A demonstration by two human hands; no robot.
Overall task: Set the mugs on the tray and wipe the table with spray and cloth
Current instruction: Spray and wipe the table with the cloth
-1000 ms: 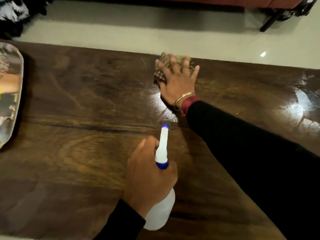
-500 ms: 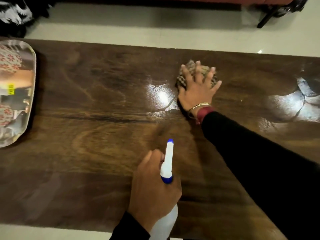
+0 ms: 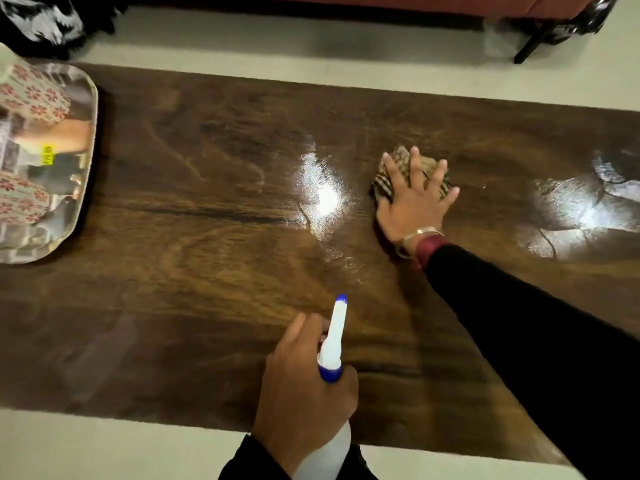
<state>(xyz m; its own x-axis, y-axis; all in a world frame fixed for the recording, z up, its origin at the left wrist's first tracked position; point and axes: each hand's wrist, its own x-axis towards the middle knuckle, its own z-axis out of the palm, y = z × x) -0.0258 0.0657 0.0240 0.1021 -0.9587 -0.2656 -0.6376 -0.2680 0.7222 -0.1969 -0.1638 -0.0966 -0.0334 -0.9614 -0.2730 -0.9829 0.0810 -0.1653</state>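
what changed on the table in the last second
The right hand slid the cloth to the right and back from the far edge of the table toward the person, palm flat on it. The left hand kept its grip on the spray bottle.

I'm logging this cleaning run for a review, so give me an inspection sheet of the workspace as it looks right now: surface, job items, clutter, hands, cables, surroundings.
Surface: dark wooden table, with bright glossy patches near its middle and right end.
Job's things: checked cloth on the table; spray bottle held above the near edge; shiny tray at the left end; whether mugs stand on it cannot be told.
Clutter: nothing seen.
Hands: left hand grips the spray bottle; right hand presses flat on the cloth, fingers spread.
Cables: nothing seen.
Surroundings: pale floor; reddish furniture beyond it; a black leg.
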